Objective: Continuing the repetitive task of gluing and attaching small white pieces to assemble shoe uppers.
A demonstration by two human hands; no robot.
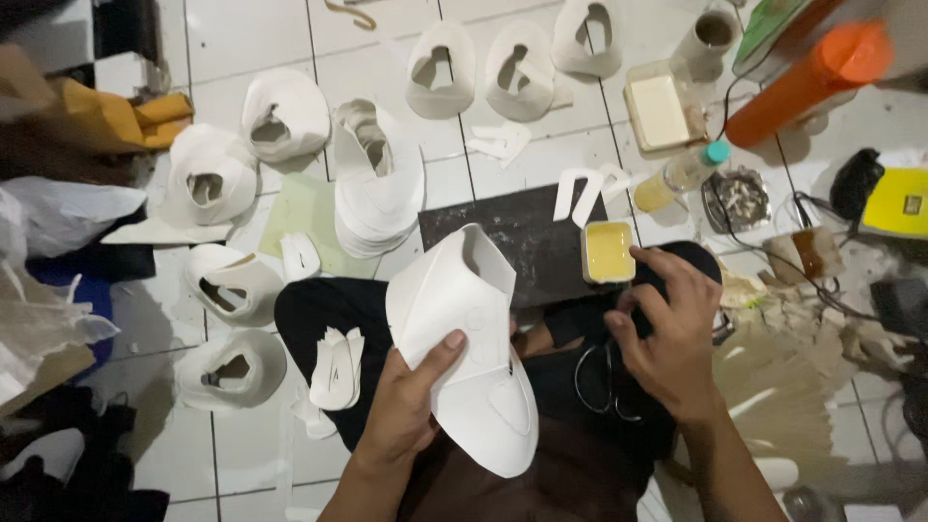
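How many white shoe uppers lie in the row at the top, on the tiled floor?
3: one upper on the left, one in the middle, one on the right, cut off by the picture's edge. More may lie beyond it.

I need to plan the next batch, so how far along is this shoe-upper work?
Looks done: shaped white uppers and a stack lie on the floor. In hand: the left hand holds one white upper; the right hand reaches at the yellow glue tub. Left: small white pieces wait loose.
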